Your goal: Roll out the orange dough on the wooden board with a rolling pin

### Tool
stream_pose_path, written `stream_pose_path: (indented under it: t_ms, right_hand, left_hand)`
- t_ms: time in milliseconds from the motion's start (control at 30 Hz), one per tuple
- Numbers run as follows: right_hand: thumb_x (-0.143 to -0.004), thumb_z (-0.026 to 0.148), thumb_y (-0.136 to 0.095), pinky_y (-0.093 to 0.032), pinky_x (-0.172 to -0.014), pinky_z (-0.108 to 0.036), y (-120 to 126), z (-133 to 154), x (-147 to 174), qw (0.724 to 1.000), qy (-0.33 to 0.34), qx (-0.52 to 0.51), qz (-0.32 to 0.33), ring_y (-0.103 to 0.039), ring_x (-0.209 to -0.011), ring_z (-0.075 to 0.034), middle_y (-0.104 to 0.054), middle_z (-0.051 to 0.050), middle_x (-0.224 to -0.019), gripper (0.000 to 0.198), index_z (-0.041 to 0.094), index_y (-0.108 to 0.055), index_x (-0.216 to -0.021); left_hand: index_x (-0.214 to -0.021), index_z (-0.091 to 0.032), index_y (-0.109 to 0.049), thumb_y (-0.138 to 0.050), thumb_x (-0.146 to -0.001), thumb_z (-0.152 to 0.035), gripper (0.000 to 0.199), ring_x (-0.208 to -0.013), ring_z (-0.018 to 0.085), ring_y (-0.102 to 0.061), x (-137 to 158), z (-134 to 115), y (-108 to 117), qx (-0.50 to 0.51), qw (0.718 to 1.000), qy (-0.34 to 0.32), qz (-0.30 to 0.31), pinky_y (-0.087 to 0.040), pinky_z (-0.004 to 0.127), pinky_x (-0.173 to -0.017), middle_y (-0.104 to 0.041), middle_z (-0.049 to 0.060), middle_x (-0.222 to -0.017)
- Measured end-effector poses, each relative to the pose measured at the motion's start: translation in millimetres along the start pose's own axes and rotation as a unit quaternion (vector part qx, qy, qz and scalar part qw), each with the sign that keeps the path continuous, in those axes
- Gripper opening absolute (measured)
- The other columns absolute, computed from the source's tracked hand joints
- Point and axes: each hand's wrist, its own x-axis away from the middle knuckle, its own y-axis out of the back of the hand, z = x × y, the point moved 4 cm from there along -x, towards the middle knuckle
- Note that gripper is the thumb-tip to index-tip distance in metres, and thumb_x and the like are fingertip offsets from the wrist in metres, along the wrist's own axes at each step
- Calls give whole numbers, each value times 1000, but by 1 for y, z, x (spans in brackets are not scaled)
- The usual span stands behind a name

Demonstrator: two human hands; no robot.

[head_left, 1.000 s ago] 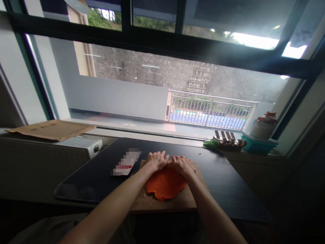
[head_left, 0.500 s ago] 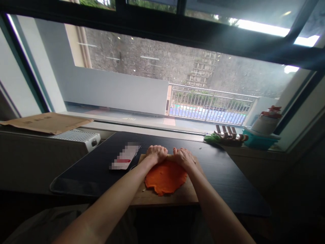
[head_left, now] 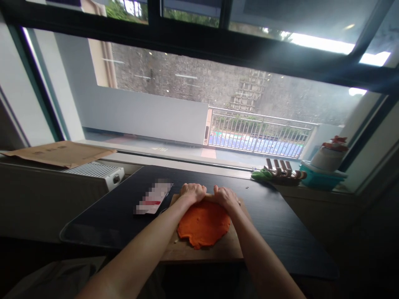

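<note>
A flat, ragged-edged sheet of orange dough (head_left: 204,226) lies on a wooden board (head_left: 218,254). Across its far edge runs a wooden rolling pin (head_left: 210,198), of which only the middle and a bit of the right end show. My left hand (head_left: 193,192) is closed over the pin's left part, and my right hand (head_left: 227,195) is closed over its right part. Both forearms reach in from the bottom of the view, on either side of the dough. A small pale crumb lies on the board at the left of the dough.
The board rests on a dark table (head_left: 280,236). Left of it lies a phone (head_left: 154,198) with a blurred screen. On the right of the sill are a green cloth (head_left: 262,175), a brown rack (head_left: 282,170) and a teal box (head_left: 322,176). A cardboard sheet (head_left: 62,153) lies far left.
The whole view has shifted, so the table and board appear slightly lower. Both hands stay on the rolling pin at the dough's far edge; the dough looks the same.
</note>
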Motion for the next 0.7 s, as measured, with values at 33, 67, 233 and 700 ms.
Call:
stream_pose_path:
  t_ms: [33, 67, 233, 700]
  right_hand:
    - [-97, 42, -22, -43, -86, -38, 0, 1, 7, 1000, 12, 6, -8, -62, -99, -25, -69, -12, -103, 52, 22, -70, -102]
    - [-97, 41, -25, -42, -86, -37, 0, 3, 14, 999, 26, 13, -18, -61, -100, -25, -69, -11, -104, 48, 23, -69, -101]
    - [-97, 39, -28, -36, -93, -36, -2, 7, 44, 993, 82, 35, -75, -59, -103, -24, -68, -9, -104, 44, 23, -69, -97]
    - [-98, 38, -18, -44, -77, -33, -1, 13, -19, 999, 32, 30, 5, -65, -93, -23, -71, -14, -100, 56, 17, -70, -98]
  left_hand:
    - [-97, -17, -72, -22, -93, -39, 55, -101, 27, -64, 7, 2, 0, -2, 1000, -10, -13, -43, 42, -91, -71, 14, -105]
    - [-96, -18, -72, -21, -93, -41, 56, -103, 27, -63, 15, 4, 1, -3, 999, -22, -28, -42, 43, -93, -71, 13, -106]
    - [-114, -19, -62, -23, -94, -42, 49, -110, 23, -57, 59, 20, -2, 1, 993, -88, -85, -38, 37, -99, -65, 10, -117]
    - [-101, -20, -65, -21, -95, -45, 52, -109, 29, -59, -1, 29, -1, 16, 999, 0, -39, -43, 47, -90, -67, 13, -111]
